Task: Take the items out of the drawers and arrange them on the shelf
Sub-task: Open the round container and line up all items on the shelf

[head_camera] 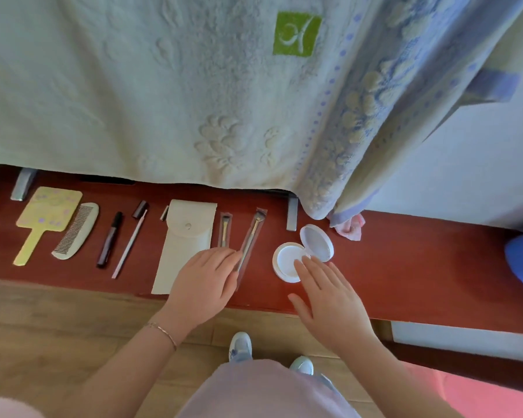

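Red-brown wooden shelf point(405, 267) holds the row; her left hand point(206, 279) pinches the long sleeved makeup brush point(249, 239), straightening it. Right hand point(329, 300), fingers flat, touches the open white round compact point(302, 251). Closing it probably comes next.

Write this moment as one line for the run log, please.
left hand: holds long wrapped brush | right hand: open, fingertips over open compact | shelf: items in row

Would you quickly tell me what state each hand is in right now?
Left hand: fingers on the sleeved makeup brush; whether it grips it cannot be told.
Right hand: open, fingers straight, fingertips over the open compact.
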A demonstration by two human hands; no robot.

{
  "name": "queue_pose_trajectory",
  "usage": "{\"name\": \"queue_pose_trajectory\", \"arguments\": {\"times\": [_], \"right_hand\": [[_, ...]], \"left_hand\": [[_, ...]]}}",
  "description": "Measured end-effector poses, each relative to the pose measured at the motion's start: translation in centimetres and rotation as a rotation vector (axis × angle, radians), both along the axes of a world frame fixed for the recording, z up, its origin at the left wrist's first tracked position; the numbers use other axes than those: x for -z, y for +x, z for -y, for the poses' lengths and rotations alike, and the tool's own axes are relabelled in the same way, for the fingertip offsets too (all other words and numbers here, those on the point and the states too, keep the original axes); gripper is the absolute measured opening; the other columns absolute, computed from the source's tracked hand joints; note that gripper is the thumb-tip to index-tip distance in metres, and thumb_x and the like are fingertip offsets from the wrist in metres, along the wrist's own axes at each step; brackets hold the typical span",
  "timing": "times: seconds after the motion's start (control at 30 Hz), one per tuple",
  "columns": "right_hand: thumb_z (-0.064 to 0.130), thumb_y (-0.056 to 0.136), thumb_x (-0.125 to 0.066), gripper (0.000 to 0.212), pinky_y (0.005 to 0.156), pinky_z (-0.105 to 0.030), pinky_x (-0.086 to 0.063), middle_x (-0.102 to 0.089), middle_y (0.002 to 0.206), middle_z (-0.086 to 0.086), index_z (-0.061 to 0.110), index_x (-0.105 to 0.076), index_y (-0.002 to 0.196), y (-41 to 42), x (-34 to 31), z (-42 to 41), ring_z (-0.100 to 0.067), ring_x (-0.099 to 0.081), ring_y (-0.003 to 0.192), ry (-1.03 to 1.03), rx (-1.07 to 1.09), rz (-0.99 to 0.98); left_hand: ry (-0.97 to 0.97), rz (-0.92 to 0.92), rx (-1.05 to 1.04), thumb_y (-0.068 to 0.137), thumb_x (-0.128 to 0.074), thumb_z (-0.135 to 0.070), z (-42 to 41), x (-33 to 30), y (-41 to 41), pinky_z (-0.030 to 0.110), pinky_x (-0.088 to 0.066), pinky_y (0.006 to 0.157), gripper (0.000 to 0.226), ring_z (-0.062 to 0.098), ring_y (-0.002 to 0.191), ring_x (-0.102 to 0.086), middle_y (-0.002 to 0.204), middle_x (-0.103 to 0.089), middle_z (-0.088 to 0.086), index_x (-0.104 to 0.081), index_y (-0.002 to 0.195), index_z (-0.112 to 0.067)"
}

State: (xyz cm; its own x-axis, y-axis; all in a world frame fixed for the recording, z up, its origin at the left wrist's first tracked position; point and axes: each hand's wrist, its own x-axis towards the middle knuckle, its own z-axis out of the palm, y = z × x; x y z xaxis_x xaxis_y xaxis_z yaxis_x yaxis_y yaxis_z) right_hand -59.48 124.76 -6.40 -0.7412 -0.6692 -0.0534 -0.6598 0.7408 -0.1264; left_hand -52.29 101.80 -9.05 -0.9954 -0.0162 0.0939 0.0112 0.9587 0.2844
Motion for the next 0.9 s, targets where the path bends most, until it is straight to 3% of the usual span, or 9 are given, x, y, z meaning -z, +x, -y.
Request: {"name": "queue_pose_trajectory", "arguments": {"times": [0.07, 0.17, 0.37, 0.43, 0.53, 0.63, 0.73, 0.8, 0.9], "right_hand": [[0.052, 0.095, -0.011, 0.069, 0.1, -0.044, -0.042, -0.061, 0.126, -0.005, 0.012, -0.057, 0.125, 1.0, 0.5, 0.1, -0.021, -0.056, 0.118, 0.077, 0.007, 0.029], [0.048, 0.089, -0.029, 0.06, 0.099, -0.044, -0.043, -0.063, 0.123, -0.007, 0.009, -0.059, 0.122, 2.2, 0.5, 0.0, -0.022, -0.058, 0.116, 0.093, 0.001, -0.001], [0.042, 0.082, -0.036, 0.057, 0.097, -0.044, -0.044, -0.065, 0.119, -0.01, 0.007, -0.061, 0.119, 3.9, -0.1, 0.4, -0.024, -0.06, 0.112, 0.101, -0.022, -0.002], [0.038, 0.08, -0.051, 0.051, 0.098, -0.042, -0.041, -0.065, 0.119, -0.009, 0.007, -0.062, 0.12, 4.6, 0.3, 0.3, -0.024, -0.06, 0.112, 0.083, -0.05, -0.025], [0.034, 0.069, -0.074, 0.059, 0.098, -0.041, -0.038, -0.065, 0.119, -0.01, 0.006, -0.062, 0.12, 5.6, 0.7, 0.4, -0.025, -0.06, 0.112, 0.088, -0.047, -0.001], [0.032, 0.067, -0.077, 0.061, 0.098, -0.039, -0.034, -0.064, 0.12, -0.012, 0.005, -0.061, 0.12, 6.2, 0.6, 0.9, -0.026, -0.06, 0.112, 0.095, -0.003, 0.016], [0.033, 0.073, -0.071, 0.054, 0.098, -0.04, -0.036, -0.064, 0.119, -0.012, 0.005, -0.062, 0.118, 6.1, 1.0, 2.0, -0.027, -0.06, 0.113, 0.078, 0.016, -0.025], [0.033, 0.079, -0.058, 0.048, 0.098, -0.042, -0.039, -0.063, 0.119, -0.012, 0.004, -0.062, 0.118, 6.0, 1.0, 3.4, -0.029, -0.058, 0.114, 0.054, 0.036, -0.037], [0.026, 0.073, -0.071, 0.052, 0.093, -0.045, -0.045, -0.062, 0.121, -0.013, 0.004, -0.06, 0.119, 6.0, 0.5, 6.6, -0.031, -0.058, 0.114, 0.047, 0.126, -0.003]], "left_hand": [[-0.007, -0.015, -0.016, 0.088, -0.039, -0.027, 0.3, 0.1, 0.9, 0.032, -0.051, 0.085, 0.039, 0.018, 0.097, -0.064, 0.106, -0.068, 0.002, -0.066, 0.112, -0.011], [-0.004, -0.021, -0.042, 0.088, -0.04, -0.027, -0.2, 0.0, 2.3, 0.031, -0.051, 0.086, 0.039, 0.018, 0.099, -0.064, 0.106, -0.068, 0.002, -0.066, 0.112, -0.011], [-0.047, -0.03, -0.125, 0.086, -0.043, -0.026, -1.5, -1.2, 6.8, 0.031, -0.049, 0.088, 0.037, 0.017, 0.099, -0.062, 0.106, -0.067, 0.001, -0.066, 0.111, -0.012], [-0.08, -0.01, -0.169, 0.086, -0.043, -0.027, -1.4, -1.5, 8.7, 0.032, -0.049, 0.088, 0.038, 0.018, 0.099, -0.063, 0.106, -0.067, 0.002, -0.066, 0.112, -0.011], [-0.113, 0.014, -0.228, 0.086, -0.041, -0.027, -0.4, -1.5, 11.2, 0.034, -0.049, 0.091, 0.04, 0.019, 0.1, -0.063, 0.108, -0.068, 0.003, -0.066, 0.112, -0.011], [-0.125, 0.036, -0.286, 0.089, -0.036, -0.028, 1.5, -1.7, 13.3, 0.034, -0.047, 0.092, 0.041, 0.018, 0.101, -0.063, 0.109, -0.068, 0.001, -0.067, 0.112, -0.012], [-0.112, 0.056, -0.33, 0.096, -0.018, -0.033, 4.0, -1.7, 14.4, 0.032, -0.048, 0.091, 0.055, 0.017, 0.101, -0.064, 0.109, -0.068, 0.001, -0.067, 0.111, -0.013], [-0.107, 0.048, -0.355, 0.092, -0.028, -0.031, 5.9, -1.3, 14.5, 0.033, -0.048, 0.09, 0.047, 0.017, 0.101, -0.064, 0.108, -0.069, 0.001, -0.068, 0.11, -0.013], [-0.069, 0.031, -0.321, 0.085, -0.039, -0.029, 9.4, -0.8, 13.8, 0.033, -0.048, 0.09, 0.041, 0.019, 0.1, -0.063, 0.108, -0.068, 0.001, -0.067, 0.11, -0.012]]}}
